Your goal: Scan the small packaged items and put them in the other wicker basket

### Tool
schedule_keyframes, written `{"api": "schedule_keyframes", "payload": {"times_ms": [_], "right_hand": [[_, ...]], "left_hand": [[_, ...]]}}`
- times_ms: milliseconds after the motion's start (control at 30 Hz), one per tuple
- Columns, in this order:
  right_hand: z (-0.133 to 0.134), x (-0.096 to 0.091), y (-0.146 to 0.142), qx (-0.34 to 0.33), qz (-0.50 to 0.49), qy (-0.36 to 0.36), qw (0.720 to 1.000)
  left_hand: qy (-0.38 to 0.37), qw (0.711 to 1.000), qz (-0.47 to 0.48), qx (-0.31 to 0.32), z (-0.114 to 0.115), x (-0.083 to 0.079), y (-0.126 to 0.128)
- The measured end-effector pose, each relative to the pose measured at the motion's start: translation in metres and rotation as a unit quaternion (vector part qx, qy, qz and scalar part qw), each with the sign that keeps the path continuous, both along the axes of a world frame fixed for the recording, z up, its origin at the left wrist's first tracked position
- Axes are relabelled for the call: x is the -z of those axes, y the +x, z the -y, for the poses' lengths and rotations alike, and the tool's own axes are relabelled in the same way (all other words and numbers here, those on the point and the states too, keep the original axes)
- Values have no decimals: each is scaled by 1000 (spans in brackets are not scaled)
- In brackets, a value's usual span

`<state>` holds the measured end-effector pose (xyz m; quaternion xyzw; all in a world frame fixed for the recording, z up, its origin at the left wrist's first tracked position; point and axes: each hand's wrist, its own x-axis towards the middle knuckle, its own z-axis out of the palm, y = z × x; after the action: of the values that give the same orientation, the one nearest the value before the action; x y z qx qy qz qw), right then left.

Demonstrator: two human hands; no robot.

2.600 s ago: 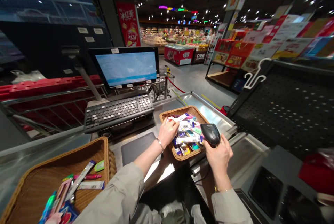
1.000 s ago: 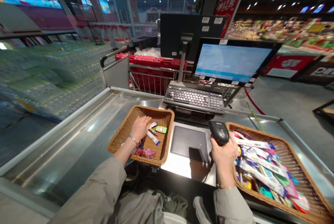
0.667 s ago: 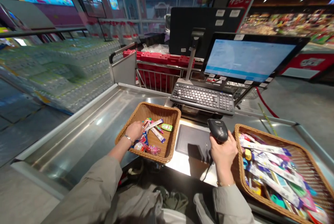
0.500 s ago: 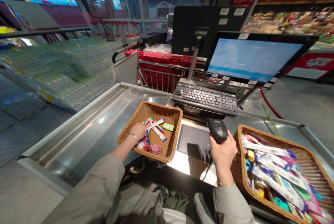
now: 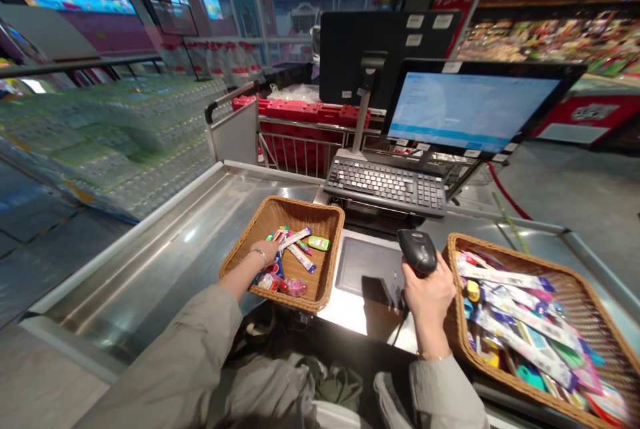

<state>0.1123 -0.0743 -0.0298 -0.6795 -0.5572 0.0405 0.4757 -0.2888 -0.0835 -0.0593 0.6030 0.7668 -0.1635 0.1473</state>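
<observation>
My left hand (image 5: 267, 252) reaches into the left wicker basket (image 5: 327, 285), its fingers closed down among small colourful items; what they grip is hidden. Close to the fingertips lie white-and-purple stick packets (image 5: 301, 259), a green packet (image 5: 319, 243) and pink round-topped items (image 5: 295, 287). My right hand (image 5: 429, 292) is wrapped round a black barcode scanner (image 5: 418, 252), held up over the counter between the two baskets. To its right stands a second wicker basket (image 5: 453, 302), filled with many white-and-purple stick packets (image 5: 515, 312) and other bright goods.
A grey flat plate (image 5: 367, 265) is set in the counter under the scanner. Behind it are a keyboard (image 5: 385, 185) and a lit monitor (image 5: 470, 109). The metal counter (image 5: 165, 262) has raised edges. A shopping cart (image 5: 300, 149) stands beyond.
The view has shifted slightly, so the surroundings sit a little further left. My left hand stays in the left basket, and my right hand still holds the scanner up.
</observation>
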Motion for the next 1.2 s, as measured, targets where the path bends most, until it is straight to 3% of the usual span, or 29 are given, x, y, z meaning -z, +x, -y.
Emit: {"api": "schedule_keyframes", "payload": {"times_ms": [200, 300, 400, 533, 700, 900, 1200], "right_hand": [[2, 0, 0, 6, 0, -1, 1000], [1, 3, 1, 2, 10, 10, 1000], [1, 6, 4, -3, 24, 19, 1000], [3, 6, 7, 1, 28, 20, 999], [2, 5, 8, 1, 30, 20, 999], [0, 6, 6, 3, 32, 33, 999], [1, 3, 6, 8, 29, 26, 999]], "left_hand": [[89, 995, 33, -30, -20, -19, -11], [152, 986, 26, -58, -26, -15, -11], [170, 983, 23, -71, -27, -3, -10], [133, 990, 28, -49, -23, 12, -16], [76, 997, 24, 9, -17, 18, -15], [49, 996, -16, 73, -14, 22, 4], [-13, 996, -37, 75, -13, 14, 3]]}}
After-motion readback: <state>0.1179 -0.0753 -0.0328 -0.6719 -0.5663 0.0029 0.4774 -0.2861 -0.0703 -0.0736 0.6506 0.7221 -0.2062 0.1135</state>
